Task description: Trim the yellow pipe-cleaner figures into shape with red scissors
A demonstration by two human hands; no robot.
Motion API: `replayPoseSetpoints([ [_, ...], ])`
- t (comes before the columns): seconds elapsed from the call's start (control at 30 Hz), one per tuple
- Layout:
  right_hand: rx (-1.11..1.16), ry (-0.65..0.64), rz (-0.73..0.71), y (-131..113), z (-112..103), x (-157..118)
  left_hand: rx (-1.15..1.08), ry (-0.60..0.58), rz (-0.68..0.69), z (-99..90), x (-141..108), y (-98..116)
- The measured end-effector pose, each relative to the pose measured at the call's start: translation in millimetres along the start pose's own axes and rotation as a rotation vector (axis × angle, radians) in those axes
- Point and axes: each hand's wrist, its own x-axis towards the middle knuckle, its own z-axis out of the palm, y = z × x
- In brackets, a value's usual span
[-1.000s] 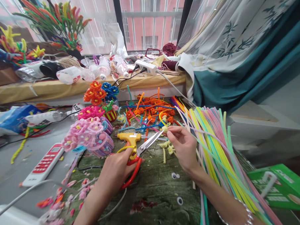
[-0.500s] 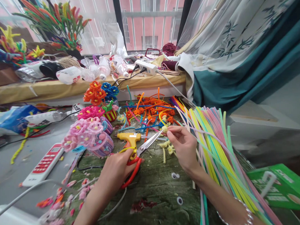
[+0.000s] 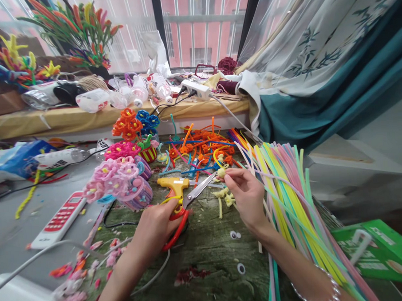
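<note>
Far left: one remote control [image 3: 62, 221], white with red buttons, lying flat. Near left: scattered pink and orange scraps [image 3: 112, 259]. Left of centre: fuzzy flower bunches, pink [image 3: 112, 176], magenta [image 3: 121, 150], orange [image 3: 126, 125] and blue [image 3: 148, 121], apparently complete, gathered upright.

Centre: left hand [image 3: 155, 228], fingers curled about the handles of one pair of scissors [image 3: 199, 191], red and yellow; blades pointed far and right, nearly together, tips at the pale yellow piece. Just beyond the handles: one yellow glue gun [image 3: 174, 183], lying down.

Right of centre: one small pale yellow piece [image 3: 221, 172], pinched between thumb and fingertips of the right hand [image 3: 246, 195]. It appeared partly shaped, its trimming seemingly unfinished; whether the blades had bitten could not be told. Farther: a tangle of orange pieces [image 3: 203, 137], knotted but loose, not gathered into a bunch. Nearer: pale yellow offcuts [image 3: 220, 194] and googly eyes [image 3: 241, 268], unattached.

Right: a thick bundle of long fuzzy stems [image 3: 283, 195], seemingly unworked. Far right: one green box [image 3: 375, 249].
</note>
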Motion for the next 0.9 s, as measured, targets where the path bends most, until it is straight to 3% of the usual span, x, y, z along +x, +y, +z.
replayPoseSetpoints([
  [0.13,0.002,-0.016,0.039,0.0,-0.9,1.8,-0.173,0.116,-0.083,-1.5,3.3,4.0],
  [0.27,0.02,-0.112,0.127,-3.7,2.2,-0.9,-0.284,0.18,-0.141,-5.6,4.7,9.0],
  [0.43,0.08,-0.246,0.239,-6.7,9.8,-9.1,-0.913,-0.014,-0.339,-8.4,3.7,21.3],
  [0.5,0.101,-0.278,0.272,-6.3,11.7,-11.4,-1.036,-0.051,-0.38,-8.6,3.3,26.7],
  [0.77,0.13,-0.322,0.347,-7.6,14.8,-16.6,-1.111,-0.091,-0.373,-7.5,3.5,30.8],
  [0.9,0.123,-0.337,0.369,-5.7,15.9,-18.2,-1.109,-0.054,-0.36,-11.4,4.6,34.5],
])
